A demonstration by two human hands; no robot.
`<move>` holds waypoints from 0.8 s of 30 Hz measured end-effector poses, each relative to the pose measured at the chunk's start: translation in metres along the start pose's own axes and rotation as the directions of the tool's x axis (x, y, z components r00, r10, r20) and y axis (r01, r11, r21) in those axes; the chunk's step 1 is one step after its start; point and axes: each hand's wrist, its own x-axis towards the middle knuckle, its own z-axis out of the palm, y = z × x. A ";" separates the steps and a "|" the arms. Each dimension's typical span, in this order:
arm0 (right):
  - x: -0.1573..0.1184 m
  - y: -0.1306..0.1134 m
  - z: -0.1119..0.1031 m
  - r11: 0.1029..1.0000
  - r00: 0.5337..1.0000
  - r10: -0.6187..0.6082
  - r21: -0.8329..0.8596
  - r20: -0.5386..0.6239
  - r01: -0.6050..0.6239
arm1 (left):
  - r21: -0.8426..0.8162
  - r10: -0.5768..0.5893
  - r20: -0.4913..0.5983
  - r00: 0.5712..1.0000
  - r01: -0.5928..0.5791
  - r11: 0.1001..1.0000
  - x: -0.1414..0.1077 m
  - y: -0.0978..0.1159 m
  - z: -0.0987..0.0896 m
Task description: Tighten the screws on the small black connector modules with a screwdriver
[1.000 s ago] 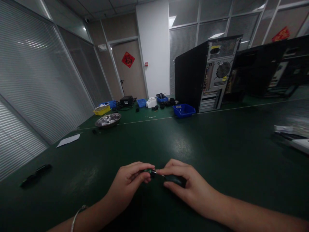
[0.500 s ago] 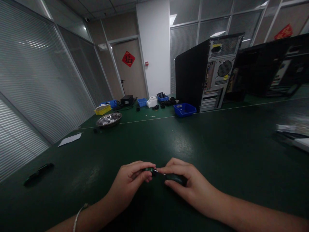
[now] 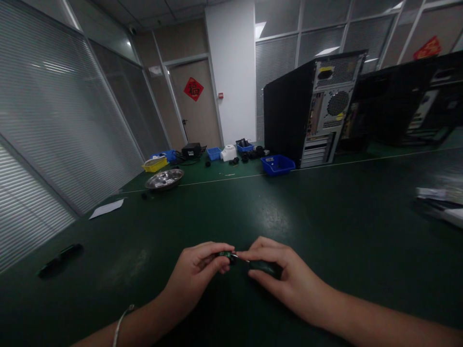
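While both hands meet low over the dark green table (image 3: 325, 217), a small dark green part (image 3: 224, 254) sits pinched in the left hand (image 3: 197, 274), thumb and curled fingers clamped round it. Just to its right lies a short black-handled tool (image 3: 265, 268), long axis running left to right, its thin metal tip pointing left, straight at that part. The right hand (image 3: 285, 279) is wrapped round the handle, fingers closed on top, thumb beneath. Tip and part look to be touching, though the spot is dim and tiny, hard to call. What the part really is, can't tell; fingers cover most of it. Further left, a flat black strip (image 3: 60, 259) lies alone. Further back: a white paper sheet (image 3: 106, 208), a shiny metal bowl (image 3: 164, 179), a blue plastic bin (image 3: 278, 165), then an upright black computer tower (image 3: 311, 108), rear panel facing us.
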 end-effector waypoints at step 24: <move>0.000 -0.009 -0.003 0.999 1.000 -0.021 0.045 0.010 0.020 | -0.407 -0.014 0.122 0.992 0.063 0.911 0.004 -0.009 0.000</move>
